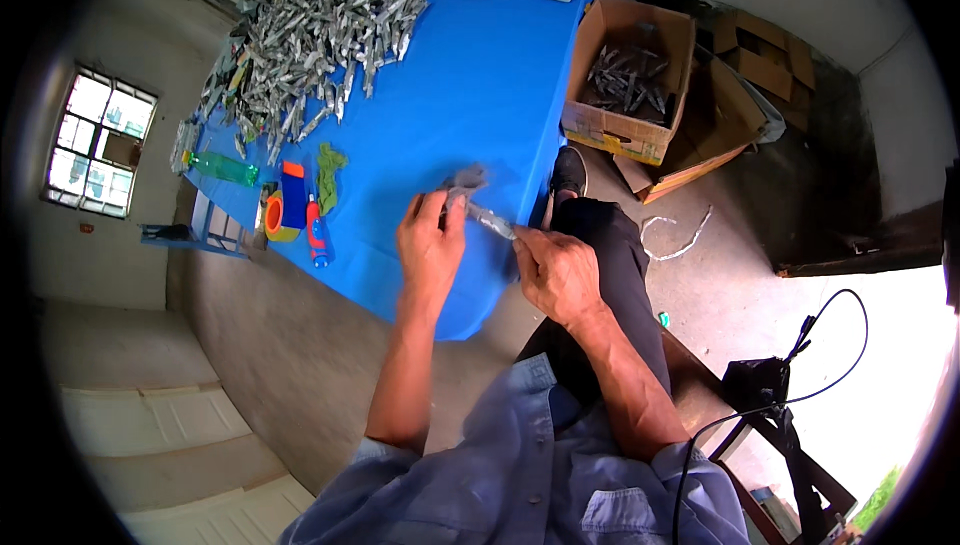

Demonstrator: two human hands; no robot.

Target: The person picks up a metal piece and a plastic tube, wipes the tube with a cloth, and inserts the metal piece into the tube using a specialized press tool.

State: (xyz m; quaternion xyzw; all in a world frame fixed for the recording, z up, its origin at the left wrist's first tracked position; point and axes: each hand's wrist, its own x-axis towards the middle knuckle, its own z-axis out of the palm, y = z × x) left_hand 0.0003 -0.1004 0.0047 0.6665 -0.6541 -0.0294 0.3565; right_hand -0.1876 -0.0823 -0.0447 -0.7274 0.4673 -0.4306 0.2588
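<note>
A slim silvery piece wrapped in clear plastic [490, 221] is held between my two hands, just above the near right part of the blue-covered table [480, 85]. My left hand [432, 237] pinches its far left end, where loose, crumpled film sticks up and looks blurred. The fingers of my right hand [562, 273] close on the opposite end, nearer my leg. What exactly lies inside the wrapping cannot be made out. A large heap of similar silvery wrapped pieces [320, 45] covers the table's far left.
Left of my hands lie a green cloth [329, 179], a red-and-blue handled tool [317, 233], a tape roll [274, 217], a blue-and-orange object [293, 193] and a green bottle [226, 168]. Right of the table, an open carton [622, 133] holds dark wrapped pieces. A black cable [760, 407] loops at right.
</note>
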